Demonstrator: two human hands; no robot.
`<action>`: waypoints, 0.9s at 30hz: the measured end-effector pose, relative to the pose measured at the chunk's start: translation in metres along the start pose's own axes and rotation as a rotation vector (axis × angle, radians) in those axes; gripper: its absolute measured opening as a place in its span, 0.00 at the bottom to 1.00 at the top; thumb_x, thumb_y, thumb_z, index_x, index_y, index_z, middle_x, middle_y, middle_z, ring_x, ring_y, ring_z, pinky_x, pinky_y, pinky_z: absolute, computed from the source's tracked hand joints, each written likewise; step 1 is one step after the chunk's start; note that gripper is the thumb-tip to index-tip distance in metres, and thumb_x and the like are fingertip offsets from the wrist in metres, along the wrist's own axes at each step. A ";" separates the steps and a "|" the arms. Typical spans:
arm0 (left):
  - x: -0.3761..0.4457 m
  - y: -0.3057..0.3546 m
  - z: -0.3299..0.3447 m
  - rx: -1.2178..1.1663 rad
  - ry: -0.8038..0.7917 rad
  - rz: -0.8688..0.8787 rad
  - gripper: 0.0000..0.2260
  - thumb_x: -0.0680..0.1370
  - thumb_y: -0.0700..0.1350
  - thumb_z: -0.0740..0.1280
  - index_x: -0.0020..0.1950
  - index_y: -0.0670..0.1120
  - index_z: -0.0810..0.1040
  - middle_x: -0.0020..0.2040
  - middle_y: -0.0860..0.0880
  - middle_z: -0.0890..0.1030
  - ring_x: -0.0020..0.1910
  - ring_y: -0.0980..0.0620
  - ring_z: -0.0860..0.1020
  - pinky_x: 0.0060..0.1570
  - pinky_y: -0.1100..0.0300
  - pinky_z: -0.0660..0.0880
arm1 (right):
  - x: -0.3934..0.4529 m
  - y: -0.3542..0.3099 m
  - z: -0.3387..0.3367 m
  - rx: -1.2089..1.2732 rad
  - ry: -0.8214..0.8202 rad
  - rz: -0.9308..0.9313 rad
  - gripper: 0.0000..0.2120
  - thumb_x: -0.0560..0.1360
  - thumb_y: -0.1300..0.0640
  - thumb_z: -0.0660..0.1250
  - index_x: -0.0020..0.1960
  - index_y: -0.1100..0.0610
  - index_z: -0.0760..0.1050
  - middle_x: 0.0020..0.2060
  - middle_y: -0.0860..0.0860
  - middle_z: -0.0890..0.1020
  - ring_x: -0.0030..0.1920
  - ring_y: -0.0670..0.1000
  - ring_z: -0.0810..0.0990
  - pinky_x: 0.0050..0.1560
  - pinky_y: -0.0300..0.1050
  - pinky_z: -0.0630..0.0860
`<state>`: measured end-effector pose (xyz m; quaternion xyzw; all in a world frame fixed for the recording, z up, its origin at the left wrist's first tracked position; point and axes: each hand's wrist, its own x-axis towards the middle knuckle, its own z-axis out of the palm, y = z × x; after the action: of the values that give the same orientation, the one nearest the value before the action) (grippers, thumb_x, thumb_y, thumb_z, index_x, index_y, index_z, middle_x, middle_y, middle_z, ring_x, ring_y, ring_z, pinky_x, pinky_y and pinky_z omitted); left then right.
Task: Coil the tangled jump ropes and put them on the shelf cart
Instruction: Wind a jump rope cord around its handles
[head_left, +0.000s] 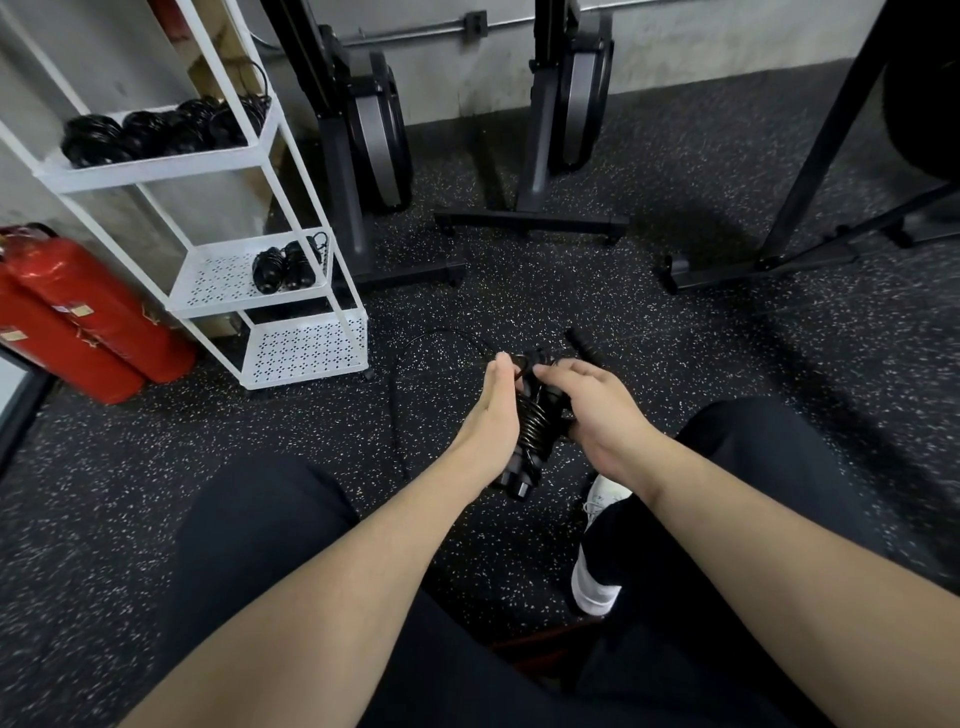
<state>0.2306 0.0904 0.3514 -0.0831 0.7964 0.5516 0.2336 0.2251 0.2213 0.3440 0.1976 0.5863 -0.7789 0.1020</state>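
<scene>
Seated position, knees apart, facing white three-tier shelf cart (306, 353) at upper left. Jump rope (532, 415) held between both hands above speckled rubber floor (675, 338), black cord wound in tight turns around paired handles, handle ends pointing down toward camera.

Left hand (491, 415): pressed against left flank of bundle, palm side hidden; fingers appear fairly straight, thumb tip at upper end of coil. Extent of curl behind bundle not determinable.

Right hand (592, 410): wrapped over right side of bundle, fingers curled round cord and handles, thumb across upper turns.

Loose tail of cord (395, 415) not yet wound: arcs out from top of bundle, drops left and trails along floor toward left knee. Second black handle-like piece (584, 345) lying just beyond right hand; whether attached to this rope cannot be told.

Coiled ropes (156, 132) already on top tier; further pair (285, 265) on middle tier. Bottom tier bare of ropes where visible.

Judged stage: winding near complete, tail outstanding.

Risks noted:
- Slack on tail likely to let outer turns loosen and slide off handle ends.
- Trailing cord liable to snag under knee or shoe (597, 571) when pulled.
- Unsecured end likely to unravel bundle once shelved.
- Fire extinguishers (78, 322) beside cart within reach of swinging cord.
</scene>
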 end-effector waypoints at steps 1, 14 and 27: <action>0.000 0.001 0.000 -0.026 -0.004 -0.015 0.42 0.66 0.84 0.37 0.70 0.67 0.68 0.64 0.49 0.82 0.61 0.45 0.81 0.67 0.40 0.74 | -0.001 0.000 0.002 0.004 0.005 0.001 0.13 0.79 0.59 0.70 0.37 0.52 0.72 0.38 0.49 0.85 0.40 0.49 0.80 0.45 0.47 0.73; 0.005 -0.004 -0.002 -0.215 0.021 0.016 0.11 0.86 0.61 0.54 0.58 0.56 0.67 0.52 0.46 0.80 0.50 0.46 0.82 0.51 0.45 0.83 | -0.006 0.006 0.011 -0.007 -0.021 -0.013 0.17 0.80 0.59 0.67 0.34 0.50 0.69 0.36 0.47 0.79 0.38 0.48 0.75 0.40 0.45 0.69; 0.002 -0.004 0.001 -0.113 0.094 0.078 0.09 0.85 0.60 0.55 0.57 0.56 0.66 0.49 0.45 0.82 0.47 0.45 0.82 0.51 0.42 0.82 | -0.002 0.012 0.012 -0.085 0.037 -0.070 0.17 0.78 0.58 0.69 0.33 0.50 0.67 0.36 0.49 0.76 0.40 0.51 0.72 0.40 0.47 0.67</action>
<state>0.2310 0.0899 0.3468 -0.0911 0.7766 0.6000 0.1692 0.2292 0.2064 0.3369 0.1869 0.6273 -0.7526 0.0720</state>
